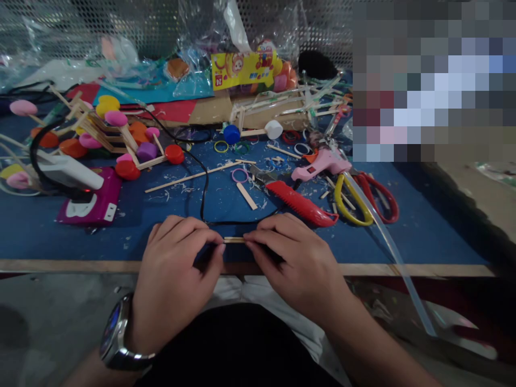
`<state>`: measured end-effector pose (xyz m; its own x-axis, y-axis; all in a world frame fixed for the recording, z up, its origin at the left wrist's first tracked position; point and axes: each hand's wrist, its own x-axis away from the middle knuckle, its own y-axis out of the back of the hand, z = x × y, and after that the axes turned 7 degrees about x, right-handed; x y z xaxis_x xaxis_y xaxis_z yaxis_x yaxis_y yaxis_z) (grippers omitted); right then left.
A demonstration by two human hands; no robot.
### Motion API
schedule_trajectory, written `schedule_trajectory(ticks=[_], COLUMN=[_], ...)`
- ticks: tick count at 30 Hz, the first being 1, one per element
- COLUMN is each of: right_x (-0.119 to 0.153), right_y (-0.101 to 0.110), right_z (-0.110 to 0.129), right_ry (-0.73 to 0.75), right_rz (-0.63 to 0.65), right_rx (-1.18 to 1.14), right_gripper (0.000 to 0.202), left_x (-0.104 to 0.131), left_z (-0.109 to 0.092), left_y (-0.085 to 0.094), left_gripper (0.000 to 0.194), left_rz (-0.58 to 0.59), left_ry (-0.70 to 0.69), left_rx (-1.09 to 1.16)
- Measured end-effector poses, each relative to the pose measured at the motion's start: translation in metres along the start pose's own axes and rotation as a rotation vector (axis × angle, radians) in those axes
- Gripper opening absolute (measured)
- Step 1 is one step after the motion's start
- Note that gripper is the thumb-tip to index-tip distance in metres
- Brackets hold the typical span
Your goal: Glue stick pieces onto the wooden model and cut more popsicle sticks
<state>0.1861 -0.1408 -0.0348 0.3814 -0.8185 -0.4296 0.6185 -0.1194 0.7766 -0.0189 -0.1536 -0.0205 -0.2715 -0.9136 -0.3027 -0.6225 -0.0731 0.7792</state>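
Observation:
Near the table's front edge, my left hand and my right hand face each other, each in a pinch. Between the fingertips runs a short pair of thin wooden sticks, lying side by side; their ends are hidden by my fingers. Just beyond the right hand lie red-handled cutters. A pink glue gun rests behind them, a long clear glue stick reaching from it over the table edge. A flat wooden strip lies ahead of my hands.
Stick models with coloured caps stand at the left behind a purple power socket with a white plug. Scissors with yellow and red handles lie right. A black cord crosses the blue table. Plastic bags line the back.

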Motion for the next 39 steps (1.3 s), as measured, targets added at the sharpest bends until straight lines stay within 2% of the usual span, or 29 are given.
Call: schedule_trajectory(ticks=[4, 10, 15, 20, 25, 28, 30, 32, 36, 39], right_x=[0.0, -0.001, 0.001, 0.009, 0.023, 0.031, 0.034, 0.033, 0.027, 0.023], right_y=[0.0, -0.001, 0.003, 0.025, 0.058, 0.083, 0.098, 0.11, 0.111, 0.103], right_z=[0.001, 0.003, 0.004, -0.003, -0.014, -0.031, -0.052, -0.079, -0.119, -0.127], right_ry=[0.006, 0.031, 0.055, 0.018, -0.032, -0.033, -0.117, -0.218, -0.474, -0.499], right_rz=[0.009, 0.011, -0.053, -0.159, -0.209, -0.224, -0.24, -0.201, -0.08, -0.002], right_rx=[0.0, 0.034, 0.041, 0.138, 0.26, 0.332, 0.477, 0.571, 0.519, 0.44], right_gripper=[0.017, 0.017, 0.015, 0.014, 0.013, 0.01, 0.008, 0.007, 0.015, 0.021], left_x=[-0.001, -0.002, -0.004, -0.004, -0.005, -0.006, -0.006, -0.007, -0.007, -0.006], left_z=[-0.002, -0.004, -0.005, -0.004, -0.004, -0.003, -0.003, -0.004, -0.004, -0.003], left_y=[0.0, -0.002, -0.003, -0.005, -0.007, -0.006, -0.005, -0.004, -0.002, 0.0], left_gripper=[0.002, 0.006, 0.009, 0.01, 0.011, 0.012, 0.012, 0.012, 0.01, 0.009], left_rz=[0.018, 0.007, -0.012, -0.05, -0.025, 0.0, 0.005, -0.006, -0.052, -0.093], left_ry=[0.02, -0.022, -0.062, -0.174, -0.199, -0.174, -0.157, -0.151, -0.142, -0.134], left_rx=[-0.024, -0.02, -0.05, -0.119, -0.183, -0.159, -0.127, -0.098, -0.054, -0.022])
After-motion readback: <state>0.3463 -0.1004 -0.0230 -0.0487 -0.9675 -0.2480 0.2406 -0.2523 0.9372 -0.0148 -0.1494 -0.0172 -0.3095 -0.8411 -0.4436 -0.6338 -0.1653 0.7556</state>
